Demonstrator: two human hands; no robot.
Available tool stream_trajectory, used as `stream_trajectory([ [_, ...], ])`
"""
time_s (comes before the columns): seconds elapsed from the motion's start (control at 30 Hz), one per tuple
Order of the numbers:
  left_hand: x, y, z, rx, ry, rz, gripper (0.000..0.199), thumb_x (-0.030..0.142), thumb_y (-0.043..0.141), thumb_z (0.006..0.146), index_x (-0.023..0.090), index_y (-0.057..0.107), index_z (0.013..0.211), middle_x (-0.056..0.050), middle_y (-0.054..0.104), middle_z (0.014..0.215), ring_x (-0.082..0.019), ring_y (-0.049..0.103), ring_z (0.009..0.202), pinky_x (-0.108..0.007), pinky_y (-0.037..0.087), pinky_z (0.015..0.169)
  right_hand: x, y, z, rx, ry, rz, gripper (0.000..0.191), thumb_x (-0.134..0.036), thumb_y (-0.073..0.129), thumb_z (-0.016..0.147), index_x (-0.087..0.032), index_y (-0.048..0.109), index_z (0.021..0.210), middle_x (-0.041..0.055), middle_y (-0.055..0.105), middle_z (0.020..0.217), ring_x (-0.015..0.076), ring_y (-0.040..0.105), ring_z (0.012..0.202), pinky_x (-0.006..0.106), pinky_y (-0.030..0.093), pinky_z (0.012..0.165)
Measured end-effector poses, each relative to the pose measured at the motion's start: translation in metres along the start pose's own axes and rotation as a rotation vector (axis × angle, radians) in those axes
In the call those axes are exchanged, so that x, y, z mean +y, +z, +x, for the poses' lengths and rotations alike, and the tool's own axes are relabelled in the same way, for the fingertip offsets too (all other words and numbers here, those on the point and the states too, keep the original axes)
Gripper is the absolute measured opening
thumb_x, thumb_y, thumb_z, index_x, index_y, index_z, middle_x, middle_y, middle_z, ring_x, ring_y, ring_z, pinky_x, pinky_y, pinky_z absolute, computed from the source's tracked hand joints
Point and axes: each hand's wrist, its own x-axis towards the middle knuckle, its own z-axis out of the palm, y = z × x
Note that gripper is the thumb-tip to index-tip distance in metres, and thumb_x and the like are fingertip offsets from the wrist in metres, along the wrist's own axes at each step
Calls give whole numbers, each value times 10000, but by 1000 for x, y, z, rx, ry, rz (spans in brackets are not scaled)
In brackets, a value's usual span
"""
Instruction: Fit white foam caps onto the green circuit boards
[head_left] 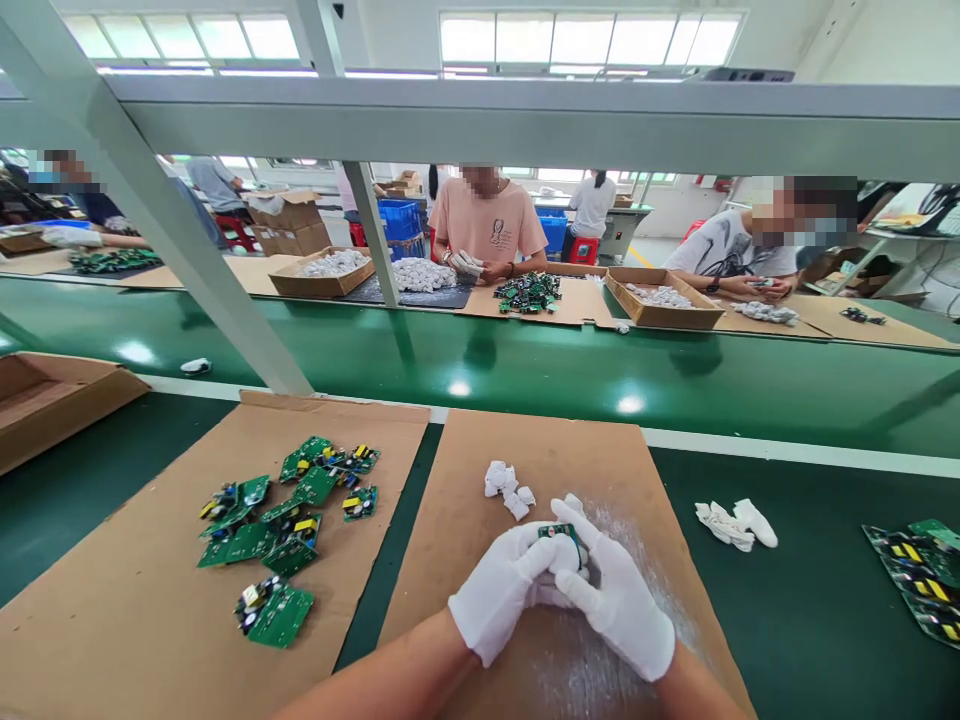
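Note:
My left hand (504, 590), in a white glove, is closed round a small green circuit board (559, 531) above the cardboard sheet in front of me. My right hand (621, 598), gloved too, grips the same board from the right, fingers bent over it. A white piece lies between the hands at the board, partly hidden by fingers. Just beyond the hands, several small white pieces (510, 487) lie on the cardboard (465, 440). Several green circuit boards (281, 610) with yellow and black parts are spread on the left cardboard sheet (142, 590).
A crumpled white glove (736, 524) and more boards (919, 580) lie at the right. An empty-looking cardboard tray (60, 405) stands at the left. Beyond the green belt (525, 375), people work beside trays of white pieces. A slanted metal post (187, 220) rises at the left.

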Motion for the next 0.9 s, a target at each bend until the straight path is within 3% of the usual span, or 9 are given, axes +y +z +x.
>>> stream_trajectory([
  [0.13, -2, -5, 1, 3, -51, -44, 232, 325, 506, 825, 104, 571, 851, -55, 540, 758, -109, 555, 657, -267, 494, 650, -2, 1, 0, -17, 98, 26, 525, -429, 543, 789, -200, 490, 1259, 87, 646, 1100, 262, 553, 1081, 357, 459, 920],
  [0.37, -3, -6, 0, -11, -97, -116, 289, 316, 595, 771, 154, 569, 1009, -44, 552, 805, -127, 607, 684, -223, 501, 590, -13, -4, 0, -35, 181, 259, 452, -459, 462, 849, -253, 498, 1249, 29, 472, 1340, 220, 288, 1307, 391, 254, 1080],
  [0.5, -6, -8, -2, -58, -136, -131, 396, 364, 624, 741, 182, 539, 1082, -47, 562, 823, -138, 623, 673, -225, 497, 585, -14, -3, 0, -2, 136, 232, 471, -448, 495, 833, -235, 502, 1253, 55, 488, 1325, 241, 325, 1288, 408, 286, 1067],
  [0.63, -8, -11, -1, -75, -125, -167, 376, 334, 646, 728, 167, 562, 1054, -39, 548, 813, -123, 613, 671, -226, 494, 599, -8, -1, -2, 20, 42, 158, 477, -445, 528, 811, -217, 531, 1230, 76, 518, 1294, 267, 367, 1262, 422, 312, 1054],
  [0.8, -6, -10, 0, -114, -149, -209, 323, 338, 587, 775, 166, 565, 1048, -32, 531, 804, -114, 608, 659, -199, 483, 564, -7, -3, -4, -48, 118, 371, 592, -600, 391, 815, -282, 410, 1314, 27, 413, 1383, 237, 254, 1320, 455, 246, 1074],
  [0.9, -7, -11, 0, -94, -154, -181, 351, 336, 603, 762, 168, 563, 1068, -44, 551, 814, -138, 626, 682, -208, 496, 567, -11, -3, -2, -20, 205, 329, 575, -580, 423, 813, -255, 453, 1286, 44, 402, 1389, 235, 247, 1323, 454, 198, 1089],
])
